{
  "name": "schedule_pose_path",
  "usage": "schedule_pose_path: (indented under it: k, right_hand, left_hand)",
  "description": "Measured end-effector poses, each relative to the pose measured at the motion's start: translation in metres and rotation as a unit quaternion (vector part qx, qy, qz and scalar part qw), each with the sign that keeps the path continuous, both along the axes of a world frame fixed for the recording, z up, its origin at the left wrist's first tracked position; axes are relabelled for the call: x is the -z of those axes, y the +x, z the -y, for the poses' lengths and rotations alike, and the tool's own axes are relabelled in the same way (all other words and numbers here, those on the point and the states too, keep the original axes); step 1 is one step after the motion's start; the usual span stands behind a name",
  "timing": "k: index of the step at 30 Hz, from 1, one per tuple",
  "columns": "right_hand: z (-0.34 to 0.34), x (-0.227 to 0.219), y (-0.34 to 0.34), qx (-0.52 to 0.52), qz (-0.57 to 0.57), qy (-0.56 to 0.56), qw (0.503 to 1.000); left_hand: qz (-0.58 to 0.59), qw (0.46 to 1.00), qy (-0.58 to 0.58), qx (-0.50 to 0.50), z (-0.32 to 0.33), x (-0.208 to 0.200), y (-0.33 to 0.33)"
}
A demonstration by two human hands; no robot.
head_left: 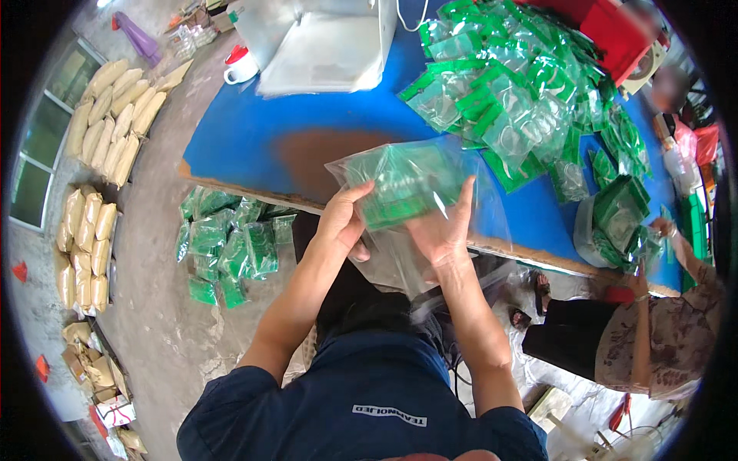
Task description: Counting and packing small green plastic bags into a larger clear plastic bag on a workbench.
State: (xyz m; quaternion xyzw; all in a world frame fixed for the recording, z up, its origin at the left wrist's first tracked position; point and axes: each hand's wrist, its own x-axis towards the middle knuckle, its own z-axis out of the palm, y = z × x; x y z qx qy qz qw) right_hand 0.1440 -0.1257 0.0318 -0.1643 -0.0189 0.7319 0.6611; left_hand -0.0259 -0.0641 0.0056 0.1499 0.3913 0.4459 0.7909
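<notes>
In front of my body, over the table's near edge, I hold a clear plastic bag point(480, 203) with a stack of green-and-clear packets point(400, 188) inside. My left hand point(344, 219) pinches the bag's left side, thumb on top. My right hand point(442, 234) cups the bag's lower right end, thumb pointing up and fingers against the stack; clear film partly covers those fingers. Loose film hangs below toward my lap. Beyond, a large heap of similar green-and-clear packets point(515, 100) lies on the blue table point(238, 134).
Filled packs of green packets point(234, 242) lie on the floor at left. A metal box point(323, 54) and a red-lidded white mug point(241, 65) stand at the table's back. At right, a co-worker point(653, 330) handles packets beside a tub point(588, 230). Tan sacks point(84, 246) line the left wall.
</notes>
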Motion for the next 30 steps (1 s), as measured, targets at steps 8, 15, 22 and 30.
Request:
schedule_pose_path:
  k: [8, 15, 22, 30]
  right_hand:
    - [0.005, 0.011, 0.006, -0.013, -0.008, 0.055, 0.998]
    - [0.013, 0.012, 0.018, -0.106, 0.118, 0.001, 0.987]
    - [0.005, 0.013, 0.032, -0.130, 0.129, -0.096, 0.978]
    - [-0.027, 0.021, 0.024, -0.072, 0.297, -0.149, 0.940]
  left_hand:
    - [0.012, 0.995, 0.039, 0.087, 0.010, -0.031, -0.006]
    - [0.024, 0.998, -0.014, 0.056, 0.002, -0.014, -0.009]
    - [-0.046, 0.989, 0.039, 0.134, 0.005, -0.022, -0.023]
    - [-0.074, 0.992, 0.036, 0.099, 0.002, -0.013, -0.033]
